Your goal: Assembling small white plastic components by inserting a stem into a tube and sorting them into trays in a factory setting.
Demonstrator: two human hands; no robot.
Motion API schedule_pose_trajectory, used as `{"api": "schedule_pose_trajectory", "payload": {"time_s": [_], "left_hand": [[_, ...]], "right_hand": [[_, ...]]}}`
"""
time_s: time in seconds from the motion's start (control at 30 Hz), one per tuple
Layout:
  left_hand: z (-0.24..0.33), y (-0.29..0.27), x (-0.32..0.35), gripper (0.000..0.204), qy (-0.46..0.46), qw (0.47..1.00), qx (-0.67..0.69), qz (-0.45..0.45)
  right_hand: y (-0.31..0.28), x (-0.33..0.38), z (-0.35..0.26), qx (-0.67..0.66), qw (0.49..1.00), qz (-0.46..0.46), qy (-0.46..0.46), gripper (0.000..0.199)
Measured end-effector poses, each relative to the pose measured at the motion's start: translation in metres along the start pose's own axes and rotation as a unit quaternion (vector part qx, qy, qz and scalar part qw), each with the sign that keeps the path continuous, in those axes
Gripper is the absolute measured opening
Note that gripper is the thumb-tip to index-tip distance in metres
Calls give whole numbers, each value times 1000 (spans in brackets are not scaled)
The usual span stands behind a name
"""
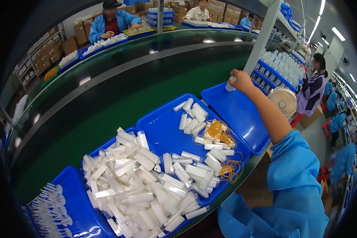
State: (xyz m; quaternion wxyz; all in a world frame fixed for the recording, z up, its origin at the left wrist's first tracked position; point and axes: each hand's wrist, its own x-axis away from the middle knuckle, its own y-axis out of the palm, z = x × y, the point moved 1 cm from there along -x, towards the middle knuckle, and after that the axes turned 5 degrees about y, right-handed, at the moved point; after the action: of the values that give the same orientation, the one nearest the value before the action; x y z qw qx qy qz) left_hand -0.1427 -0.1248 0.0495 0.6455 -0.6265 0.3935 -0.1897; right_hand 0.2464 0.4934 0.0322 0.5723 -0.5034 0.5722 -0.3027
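My right hand (242,81) reaches over the far end of a blue tray (242,115). Its fingers are closed on a small translucent whitish piece (230,85) that looks like a clear plastic packet; most of it is hidden. Nearer to me, another blue tray (156,133) holds white boxes in clear wrap and tangled yellow rubber bands (219,133). Left of that lies a big heap of the same white wrapped boxes (141,194). My left hand does not show.
Clear plastic parts (49,208) stand in a blue tray at the lower left. A green conveyor belt (79,135) runs beyond the trays. By my right arm are a round beige fan (283,102), stacked filled trays (277,69) and a metal post (261,37). Co-workers sit across the belt.
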Motion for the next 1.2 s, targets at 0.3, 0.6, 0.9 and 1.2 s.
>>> {"api": "schedule_pose_trajectory", "payload": {"time_s": [0.3, 0.6, 0.9, 1.2], "left_hand": [[-41, 41, -8, 26, -59, 992, -99, -50], [-58, 52, -27, 22, -31, 999, -32, -26], [6, 7, -24, 16, -10, 936, 198, 291], [141, 9, 7, 22, -68, 528, 840, 101]], "right_hand": [[45, -24, 33, -9, 998, 53, -20, 31], [-4, 63, -104, -132, 918, -139, -346, 34], [15, 101, -160, 6, 874, -291, -389, 27], [-46, 170, -193, -419, 851, -257, -186, 27]]}}
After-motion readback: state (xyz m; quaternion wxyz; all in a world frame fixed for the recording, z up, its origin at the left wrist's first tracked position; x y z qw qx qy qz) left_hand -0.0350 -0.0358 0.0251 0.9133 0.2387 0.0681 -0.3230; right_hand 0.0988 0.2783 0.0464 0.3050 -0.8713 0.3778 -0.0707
